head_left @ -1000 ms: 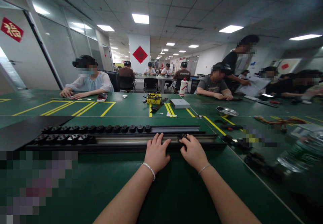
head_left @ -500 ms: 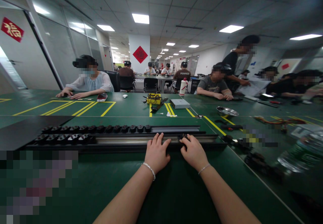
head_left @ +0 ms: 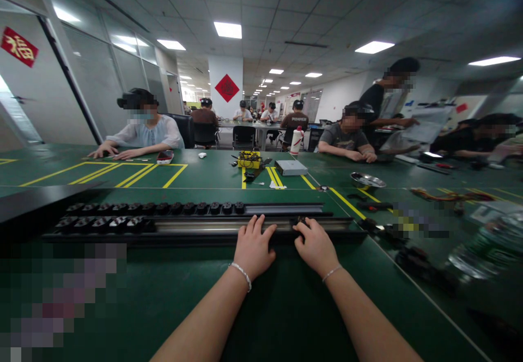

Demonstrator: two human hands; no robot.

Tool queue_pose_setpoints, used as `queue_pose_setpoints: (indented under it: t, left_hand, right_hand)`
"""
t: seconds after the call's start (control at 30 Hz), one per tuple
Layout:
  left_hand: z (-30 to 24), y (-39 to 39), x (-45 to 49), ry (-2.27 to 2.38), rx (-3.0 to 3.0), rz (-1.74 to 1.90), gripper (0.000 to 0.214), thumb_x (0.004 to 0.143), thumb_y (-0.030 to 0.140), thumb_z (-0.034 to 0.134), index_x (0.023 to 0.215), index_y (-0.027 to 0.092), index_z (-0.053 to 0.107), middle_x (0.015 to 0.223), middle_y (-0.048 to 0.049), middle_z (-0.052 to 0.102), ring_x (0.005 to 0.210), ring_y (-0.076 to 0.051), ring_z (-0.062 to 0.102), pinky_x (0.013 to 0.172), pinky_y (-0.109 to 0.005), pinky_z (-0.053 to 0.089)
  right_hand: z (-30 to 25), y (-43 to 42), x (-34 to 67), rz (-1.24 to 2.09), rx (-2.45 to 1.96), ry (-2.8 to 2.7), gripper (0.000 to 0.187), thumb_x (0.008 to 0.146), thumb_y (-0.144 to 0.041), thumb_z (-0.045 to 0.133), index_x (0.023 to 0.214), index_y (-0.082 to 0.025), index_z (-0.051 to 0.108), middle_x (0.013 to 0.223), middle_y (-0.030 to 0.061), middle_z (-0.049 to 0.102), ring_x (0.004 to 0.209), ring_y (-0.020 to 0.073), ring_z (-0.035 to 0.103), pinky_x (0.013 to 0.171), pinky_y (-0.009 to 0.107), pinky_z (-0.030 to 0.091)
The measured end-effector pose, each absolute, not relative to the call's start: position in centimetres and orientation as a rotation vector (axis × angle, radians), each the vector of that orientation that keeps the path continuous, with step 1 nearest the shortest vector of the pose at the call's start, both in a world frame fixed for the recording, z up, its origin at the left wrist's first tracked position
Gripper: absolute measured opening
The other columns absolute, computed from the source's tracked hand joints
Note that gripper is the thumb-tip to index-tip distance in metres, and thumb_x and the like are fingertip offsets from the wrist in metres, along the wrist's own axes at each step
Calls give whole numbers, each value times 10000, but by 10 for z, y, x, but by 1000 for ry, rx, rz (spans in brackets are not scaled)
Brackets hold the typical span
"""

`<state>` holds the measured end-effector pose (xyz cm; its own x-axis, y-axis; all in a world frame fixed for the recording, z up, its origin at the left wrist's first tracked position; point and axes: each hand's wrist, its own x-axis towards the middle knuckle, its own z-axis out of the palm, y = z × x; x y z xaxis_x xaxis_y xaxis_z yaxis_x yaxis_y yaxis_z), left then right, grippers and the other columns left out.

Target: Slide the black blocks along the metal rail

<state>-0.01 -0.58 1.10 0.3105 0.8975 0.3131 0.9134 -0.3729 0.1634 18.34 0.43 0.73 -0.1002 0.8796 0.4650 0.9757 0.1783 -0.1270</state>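
Observation:
Two long dark rails lie across the green table in front of me. The front rail (head_left: 196,226) has a shiny metal channel. Several black round parts (head_left: 100,224) with metallic tops sit in its left end. A longer row of similar parts fills much of the rear rail (head_left: 286,208). My left hand (head_left: 254,249) rests over the front rail, fingers spread, nothing held. Farther right along that rail, my right hand (head_left: 317,247) has its thumb and fingers closed around a small black part (head_left: 301,220), mostly covered by the fingers.
At left a dark flat panel (head_left: 36,205) reaches the rails' ends. On the right are a metal dish (head_left: 368,179), black parts (head_left: 423,264) and a plastic bottle (head_left: 488,245). A yellow box of cables (head_left: 249,159) and a grey box (head_left: 291,167) stand beyond. Co-workers sit across the table.
My right hand has shifted slightly right with the small black part; my left hand stays put. The dark panel at left has tilted up. A standing person's arm and papers have moved right.

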Motion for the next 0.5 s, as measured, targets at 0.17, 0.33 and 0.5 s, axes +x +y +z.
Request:
queue_pose_setpoints:
  t: [0.17,0.33,0.5]
  left_hand:
    - [12,-6,0,-1746,-2510,-555,614,681,358,574,1267,359,391,1446,-37,281,1331,-259,189,1008,-431,243]
    - [13,-7,1,-1746,-2507,-566,604,682,353,569,1261,359,398,1444,-36,288,1330,-259,190,1008,-433,241]
    - [14,-7,1,-1766,-2511,-541,608,682,351,569,1265,355,396,1451,-28,275,1332,-263,186,1015,-438,235]
  right_hand:
    - [9,3,183,-289,-1733,-2020,293,720,-130,468,943,-221,635,1057,87,521,1068,214,474,909,313,364]
    - [8,4,183,-270,-1727,-2012,300,723,-125,453,943,-220,634,1062,90,515,1063,210,476,907,311,371]
    - [7,4,184,-269,-1734,-2007,304,719,-123,459,949,-218,634,1079,88,511,1058,207,476,906,310,375]
